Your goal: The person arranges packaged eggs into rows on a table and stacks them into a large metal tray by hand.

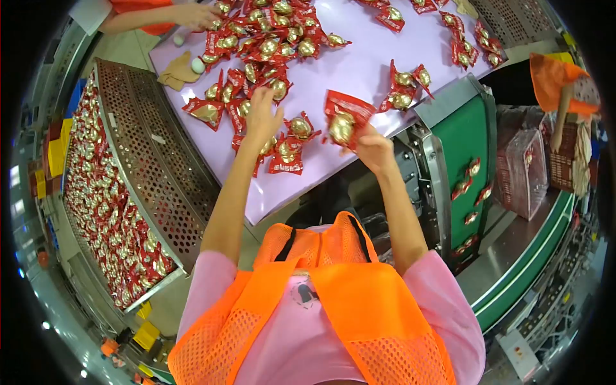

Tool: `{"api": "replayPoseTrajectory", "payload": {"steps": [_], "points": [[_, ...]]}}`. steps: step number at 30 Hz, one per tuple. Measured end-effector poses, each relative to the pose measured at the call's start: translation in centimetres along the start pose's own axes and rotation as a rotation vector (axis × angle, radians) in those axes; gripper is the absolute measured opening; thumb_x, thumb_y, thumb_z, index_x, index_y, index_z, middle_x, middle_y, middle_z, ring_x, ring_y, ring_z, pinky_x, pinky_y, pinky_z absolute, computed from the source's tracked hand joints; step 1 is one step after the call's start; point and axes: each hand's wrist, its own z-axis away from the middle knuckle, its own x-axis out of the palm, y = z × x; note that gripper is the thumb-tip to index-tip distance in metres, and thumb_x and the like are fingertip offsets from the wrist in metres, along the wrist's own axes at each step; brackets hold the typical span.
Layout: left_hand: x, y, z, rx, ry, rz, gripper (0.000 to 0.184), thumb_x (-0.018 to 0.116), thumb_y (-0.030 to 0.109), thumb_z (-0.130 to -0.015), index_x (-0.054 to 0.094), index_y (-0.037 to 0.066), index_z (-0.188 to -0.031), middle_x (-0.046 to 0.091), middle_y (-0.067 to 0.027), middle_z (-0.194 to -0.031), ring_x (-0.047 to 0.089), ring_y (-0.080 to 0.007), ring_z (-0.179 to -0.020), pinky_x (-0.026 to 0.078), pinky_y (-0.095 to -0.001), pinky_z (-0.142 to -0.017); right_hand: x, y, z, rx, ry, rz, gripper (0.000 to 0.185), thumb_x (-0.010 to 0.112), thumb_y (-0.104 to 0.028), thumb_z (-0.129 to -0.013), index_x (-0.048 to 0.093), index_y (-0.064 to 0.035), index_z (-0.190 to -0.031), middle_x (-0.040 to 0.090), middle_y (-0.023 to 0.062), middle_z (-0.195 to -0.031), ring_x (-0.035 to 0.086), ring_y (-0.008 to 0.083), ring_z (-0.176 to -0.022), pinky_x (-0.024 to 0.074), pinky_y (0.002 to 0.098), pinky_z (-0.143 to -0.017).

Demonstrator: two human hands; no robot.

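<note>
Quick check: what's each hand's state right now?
Left hand: open, thumb apart, over loose packets.
Right hand: closed, holding a red packet.

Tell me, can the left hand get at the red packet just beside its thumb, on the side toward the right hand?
Most likely yes. The left hand is close to that red packet, nothing appears to cover its gold middle, and the right hand, holding another packet, is off to the side.

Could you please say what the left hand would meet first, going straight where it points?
The left hand would likely meet the red packets by its fingertips; whether it already touches them is unclear.
</note>
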Motion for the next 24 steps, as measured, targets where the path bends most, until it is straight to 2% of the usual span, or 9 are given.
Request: {"api": "replayPoseTrajectory", "payload": {"steps": [4,8,10,12,16,18,19,22,24], "points": [[4.0,-0.4,-4.2,-0.233,-0.038,-0.169,0.053,0.077,0.025,-0.080,0.058,0.013,-0.128,0.055,-0.0174,-0.116,0.053,-0.0378,-0.111,0.047,-0.0457,-0.096,0.4,0.0,10.8,0.041,0.470,0.087,0.046,0.051,-0.033,-0.102,0.047,-0.0055,-0.138,0.065,0.0096,-0.117,0.067,0.0219,-0.097,0.0537,0.0348,-0.068],[6.6,0.5,-3.9,-0.135,-0.165,-0.136,0.056,0.078,0.025,-0.080,0.057,0.016,-0.131,0.054,-0.0158,-0.117,0.052,-0.0374,-0.112,0.047,-0.0465,-0.095,1.8,1.5,28.3,0.030,0.894,0.165,0.040,0.057,-0.026,-0.098,0.056,-0.0050,-0.132,0.068,0.0060,-0.107,0.068,0.0167,-0.086,0.0529,0.0292,-0.058],[7.5,2.4,-0.9,0.071,-0.260,-0.027,0.056,0.077,0.025,-0.079,0.057,0.017,-0.131,0.054,-0.0154,-0.117,0.053,-0.0363,-0.110,0.047,-0.0480,-0.092,0.8,3.9,38.1,0.220,1.238,0.142,0.034,0.058,-0.026,-0.098,0.060,-0.0064,-0.126,0.069,0.0061,-0.098,0.068,0.0156,-0.081,0.0535,0.0293,-0.057],[7.6,5.1,0.7,0.039,-0.275,0.082,0.056,0.076,0.024,-0.081,0.056,0.012,-0.132,0.055,-0.0172,-0.124,0.052,-0.0366,-0.116,0.045,-0.0462,-0.099,3.0,5.1,43.9,0.362,1.292,0.390,0.025,0.061,-0.021,-0.096,0.064,-0.0077,-0.117,0.069,0.0051,-0.086,0.066,0.0133,-0.072,0.0529,0.0286,-0.057],[6.3,5.0,2.7,0.077,0.010,0.222,0.054,0.072,0.022,-0.086,0.054,0.006,-0.135,0.058,-0.0195,-0.124,0.056,-0.0329,-0.119,0.048,-0.0420,-0.095,-10.5,21.8,61.6,0.486,1.185,0.917,0.022,0.068,-0.009,-0.087,0.063,-0.0038,-0.109,0.067,0.0043,-0.080,0.062,0.0136,-0.064,0.0511,0.0300,-0.058],[3.7,3.3,4.0,-0.074,0.098,0.191,0.045,0.071,0.017,-0.086,0.059,0.006,-0.128,0.059,-0.0168,-0.122,0.059,-0.0291,-0.115,0.053,-0.0381,-0.086,-9.6,25.2,59.9,0.541,1.230,0.784,0.028,0.064,-0.012,-0.090,0.063,-0.0034,-0.117,0.065,0.0053,-0.081,0.059,0.0182,-0.063,0.0488,0.0329,-0.056],[1.8,2.4,5.2,-0.146,0.129,0.225,0.039,0.071,0.014,-0.085,0.061,0.006,-0.123,0.060,-0.0163,-0.118,0.059,-0.0291,-0.111,0.053,-0.0382,-0.086,-10.5,27.8,60.8,0.662,1.110,1.557,0.026,0.072,-0.019,-0.082,0.066,-0.0005,-0.100,0.071,0.0169,-0.085,0.069,0.0257,-0.072,0.0541,0.0386,-0.067],[-3.3,0.5,8.1,-0.302,0.215,0.259,0.027,0.069,0.007,-0.083,0.066,0.005,-0.110,0.062,-0.0143,-0.107,0.061,-0.0284,-0.102,0.053,-0.0379,-0.083,-6.6,22.9,55.1,1.183,0.677,1.394,0.022,0.069,-0.017,-0.085,0.068,-0.0001,-0.099,0.071,0.0166,-0.083,0.070,0.0241,-0.072,0.0538,0.0368,-0.066],[-4.7,0.0,10.5,-0.375,0.232,0.208,0.024,0.068,0.004,-0.082,0.067,0.005,-0.105,0.063,-0.0121,-0.102,0.061,-0.0271,-0.100,0.053,-0.0371,-0.081,-3.2,13.8,47.0,1.261,0.420,1.201,0.020,0.068,-0.015,-0.087,0.069,0.0002,-0.099,0.071,0.0164,-0.082,0.071,0.0231,-0.072,0.0536,0.0357,-0.064]]}}
